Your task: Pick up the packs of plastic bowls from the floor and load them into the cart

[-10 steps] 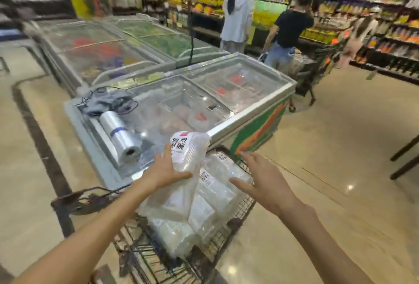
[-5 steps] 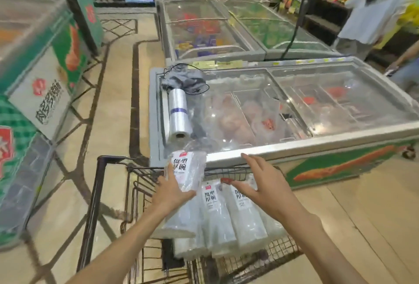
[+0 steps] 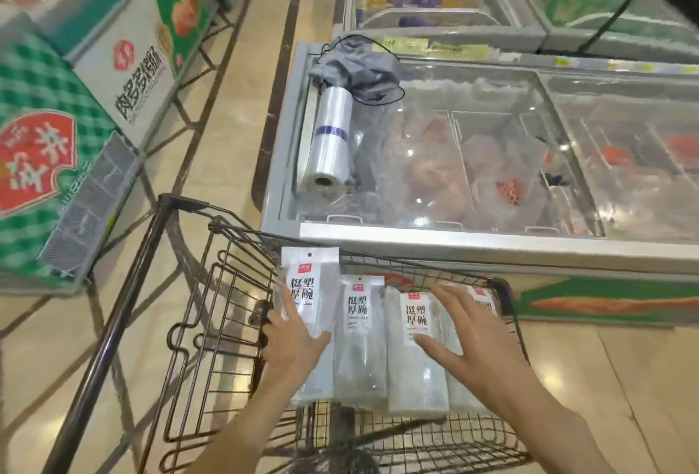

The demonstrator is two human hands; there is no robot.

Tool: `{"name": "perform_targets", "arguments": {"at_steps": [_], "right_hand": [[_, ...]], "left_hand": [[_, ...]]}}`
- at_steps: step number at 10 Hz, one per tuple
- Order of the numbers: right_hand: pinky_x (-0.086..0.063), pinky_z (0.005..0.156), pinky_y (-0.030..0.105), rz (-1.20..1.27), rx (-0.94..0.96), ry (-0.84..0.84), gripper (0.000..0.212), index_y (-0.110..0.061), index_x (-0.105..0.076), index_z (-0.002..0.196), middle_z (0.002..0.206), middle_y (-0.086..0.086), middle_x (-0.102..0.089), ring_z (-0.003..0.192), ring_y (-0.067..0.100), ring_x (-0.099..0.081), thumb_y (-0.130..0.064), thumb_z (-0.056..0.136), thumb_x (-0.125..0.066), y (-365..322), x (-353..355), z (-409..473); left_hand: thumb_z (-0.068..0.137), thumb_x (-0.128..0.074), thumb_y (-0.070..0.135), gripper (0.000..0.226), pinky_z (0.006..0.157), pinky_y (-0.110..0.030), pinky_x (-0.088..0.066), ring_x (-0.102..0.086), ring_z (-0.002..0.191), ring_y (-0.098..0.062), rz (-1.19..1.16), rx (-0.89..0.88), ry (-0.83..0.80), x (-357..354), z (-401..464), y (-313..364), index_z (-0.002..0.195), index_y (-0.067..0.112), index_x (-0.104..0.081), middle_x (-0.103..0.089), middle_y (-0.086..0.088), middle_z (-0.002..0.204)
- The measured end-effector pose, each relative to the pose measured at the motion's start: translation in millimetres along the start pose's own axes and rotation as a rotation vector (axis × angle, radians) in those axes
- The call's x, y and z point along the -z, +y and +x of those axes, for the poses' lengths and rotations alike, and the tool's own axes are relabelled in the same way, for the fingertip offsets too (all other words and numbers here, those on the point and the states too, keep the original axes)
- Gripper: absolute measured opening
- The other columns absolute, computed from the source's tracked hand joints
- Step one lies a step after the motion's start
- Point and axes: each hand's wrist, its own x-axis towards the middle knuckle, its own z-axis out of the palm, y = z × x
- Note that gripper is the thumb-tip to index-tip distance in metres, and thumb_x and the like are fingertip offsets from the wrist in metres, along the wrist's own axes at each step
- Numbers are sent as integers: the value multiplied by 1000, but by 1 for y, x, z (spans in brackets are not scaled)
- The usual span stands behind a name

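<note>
Packs (image 3: 359,337) of clear crinkled plastic, lying side by side in wire cart (image 3: 212,322): left hand (image 3: 291,345) grip curled round leftmost pack (image 3: 308,307), right hand (image 3: 476,337) grip spread flat.

The wire shopping cart (image 3: 227,322) in front of me stands on the tiled floor (image 3: 227,95), against the chest freezer (image 3: 491,243). Four packs of plastic bowls (image 3: 361,341) lie side by side across its basket. A roll of plastic bags (image 3: 327,140) and a grey bundle (image 3: 359,70) lie on the freezer's glass lid.
</note>
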Motion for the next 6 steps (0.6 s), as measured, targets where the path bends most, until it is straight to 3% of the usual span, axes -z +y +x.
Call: {"name": "perform_targets", "arguments": {"at_steps": [2, 4, 6], "right_hand": [[-30, 120, 41, 4, -11, -59, 81, -42, -14, 158, 164, -16, -21, 149, 9, -26, -81, 89, -32, 12, -13, -2], [-30, 120, 38, -21, -6, -66, 84, -40, -15, 158, 163, -14, -24, 147, 9, -29, -84, 88, -25, 4, -9, -3], [-30, 120, 39, -29, 32, -8, 80, -40, -16, 158, 161, -14, -26, 146, 11, -30, -80, 91, -34, -19, 11, -4]], "left_hand": [[71, -80, 64, 137, 95, -58, -51, -45, 128, -38, 18, 105, 0, -18, 13, -13, 154, 33, 24, -32, -19, 147], [65, -83, 67, 143, 104, -64, -44, -28, 143, -40, 57, 87, -32, -1, 21, -14, 156, 33, 22, -12, -17, 159], [74, -67, 79, 129, 113, -61, -32, -11, 153, -37, 104, -51, -58, 53, 4, 0, 160, 27, 14, -1, -14, 168]]}}
